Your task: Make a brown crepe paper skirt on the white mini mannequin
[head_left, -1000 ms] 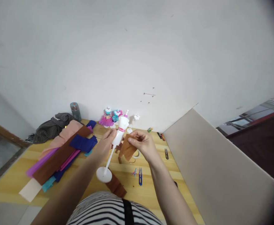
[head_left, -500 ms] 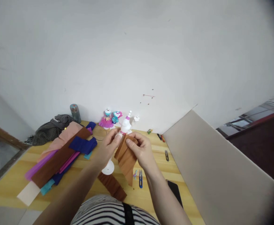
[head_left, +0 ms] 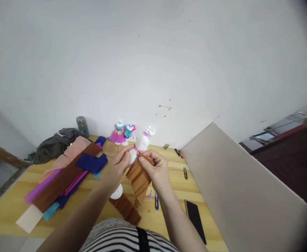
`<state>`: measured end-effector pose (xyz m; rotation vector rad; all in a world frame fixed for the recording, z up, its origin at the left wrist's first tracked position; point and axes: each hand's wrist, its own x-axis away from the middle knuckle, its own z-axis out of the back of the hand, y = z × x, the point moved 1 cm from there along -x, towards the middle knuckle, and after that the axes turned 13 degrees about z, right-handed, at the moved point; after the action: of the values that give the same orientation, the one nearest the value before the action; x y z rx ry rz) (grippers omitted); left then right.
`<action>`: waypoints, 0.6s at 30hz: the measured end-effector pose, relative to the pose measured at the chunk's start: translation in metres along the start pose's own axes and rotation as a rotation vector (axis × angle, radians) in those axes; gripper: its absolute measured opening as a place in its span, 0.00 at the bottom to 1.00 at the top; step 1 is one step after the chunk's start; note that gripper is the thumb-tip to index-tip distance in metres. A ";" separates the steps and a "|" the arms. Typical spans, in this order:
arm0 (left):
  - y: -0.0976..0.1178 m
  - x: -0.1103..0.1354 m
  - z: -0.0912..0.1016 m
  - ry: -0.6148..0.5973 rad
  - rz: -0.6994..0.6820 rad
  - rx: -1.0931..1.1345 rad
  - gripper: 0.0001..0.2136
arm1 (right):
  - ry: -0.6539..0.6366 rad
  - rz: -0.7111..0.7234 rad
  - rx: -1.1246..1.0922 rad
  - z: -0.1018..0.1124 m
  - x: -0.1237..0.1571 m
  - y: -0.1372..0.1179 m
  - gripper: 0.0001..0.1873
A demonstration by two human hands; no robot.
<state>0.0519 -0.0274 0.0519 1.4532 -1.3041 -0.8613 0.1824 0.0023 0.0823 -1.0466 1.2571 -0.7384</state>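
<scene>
My left hand (head_left: 119,164) is closed on a white figurine (head_left: 142,142), which leans with its rounded head up and right; pink string circles its neck and a pink band sits near its top. Pinched between thumb and fingers of my right hand (head_left: 156,167) is a pleated strip of orange-brown crepe paper (head_left: 140,182), its gathered top against the figurine's neck and its loose end hanging down. Below my left hand shows a white round disc (head_left: 116,191), perhaps the figurine's base. A darker brown crepe strip (head_left: 127,210) lies under it on the table.
Stacked coloured crepe paper (head_left: 64,175) lies at left, with a striped cloth (head_left: 56,145) and a flask (head_left: 82,126) behind. Decorated figurines (head_left: 118,134) stand by the wall. Blue thread snips (head_left: 156,201), black snips (head_left: 185,173) and a phone (head_left: 195,220) lie right, beside a pale upright panel (head_left: 237,189).
The figurine has tilted further right and its lower white body now shows between my hands. My right hand has shifted slightly with the orange-brown paper, and the view has moved a little.
</scene>
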 end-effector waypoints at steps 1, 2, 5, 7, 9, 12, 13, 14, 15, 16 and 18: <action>0.000 0.001 -0.001 0.001 0.006 0.006 0.18 | 0.004 -0.006 0.000 0.000 0.001 0.000 0.12; 0.000 0.001 -0.001 -0.007 0.010 0.005 0.18 | 0.010 -0.010 -0.001 0.000 0.001 0.000 0.12; 0.002 0.001 -0.003 -0.015 -0.019 -0.013 0.20 | 0.031 -0.014 0.005 0.000 0.002 -0.001 0.12; 0.004 0.002 -0.004 -0.034 -0.046 -0.025 0.23 | 0.040 -0.010 0.021 0.000 0.002 -0.002 0.11; 0.005 0.002 -0.004 -0.051 -0.068 -0.044 0.28 | 0.042 0.009 0.045 -0.001 0.001 -0.004 0.11; 0.005 0.003 -0.002 -0.024 -0.102 -0.119 0.27 | 0.040 0.049 0.097 -0.002 0.000 -0.006 0.10; 0.004 0.003 -0.001 -0.014 -0.107 -0.151 0.25 | 0.041 0.063 0.118 -0.002 0.000 -0.007 0.10; 0.004 0.003 -0.001 -0.005 -0.113 -0.179 0.23 | 0.044 0.075 0.138 -0.003 0.001 -0.007 0.10; 0.003 0.003 0.000 0.000 -0.116 -0.203 0.22 | 0.047 0.087 0.157 -0.003 0.001 -0.008 0.10; 0.003 0.003 0.000 0.005 -0.120 -0.217 0.20 | 0.052 0.098 0.173 -0.003 0.001 -0.008 0.10; 0.004 0.004 0.000 0.017 -0.131 -0.229 0.19 | 0.056 0.112 0.192 -0.003 0.002 -0.008 0.10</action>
<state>0.0517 -0.0309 0.0559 1.3712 -1.0687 -1.0464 0.1806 -0.0034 0.0885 -0.7983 1.2556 -0.7898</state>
